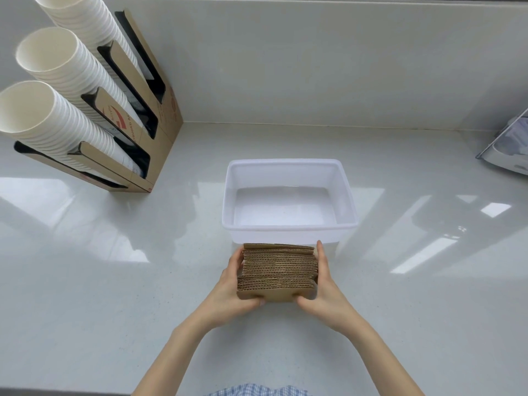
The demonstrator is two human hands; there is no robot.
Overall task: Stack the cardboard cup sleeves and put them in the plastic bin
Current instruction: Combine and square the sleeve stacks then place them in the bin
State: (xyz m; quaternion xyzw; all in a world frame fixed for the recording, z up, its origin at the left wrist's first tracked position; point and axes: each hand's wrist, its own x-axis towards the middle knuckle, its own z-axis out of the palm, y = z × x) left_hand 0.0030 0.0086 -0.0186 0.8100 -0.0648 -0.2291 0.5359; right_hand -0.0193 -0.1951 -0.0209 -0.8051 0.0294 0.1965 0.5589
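While I log this counter from afar, I enter items by size. Item one: one pale glossy countertop [85, 281], bearing everything else. Item two: one cardboard cup dispenser [160, 144] at the far left, leaning three columns of white paper cups [57, 90] toward the user, presumably for easy drawing. Item three: one translucent plastic bin [288, 164], rectangular and holding nothing, set squarely ahead of the person so the load has only a short way to travel. Item four: one block of cardboard cup sleeves [278, 270], flattened and packed face to face on edge, too many to count singly, sitting just in front of the bin's near wall; whether it touches I cannot tell. Items five and six: left hand [231, 284] and right hand [323, 284], set apart with the block between them, each pressed to one end, thumbs on the nearest sleeve, which I judge squares the edges before transfer. One checked garment [257, 391] shows at the bottom edge.
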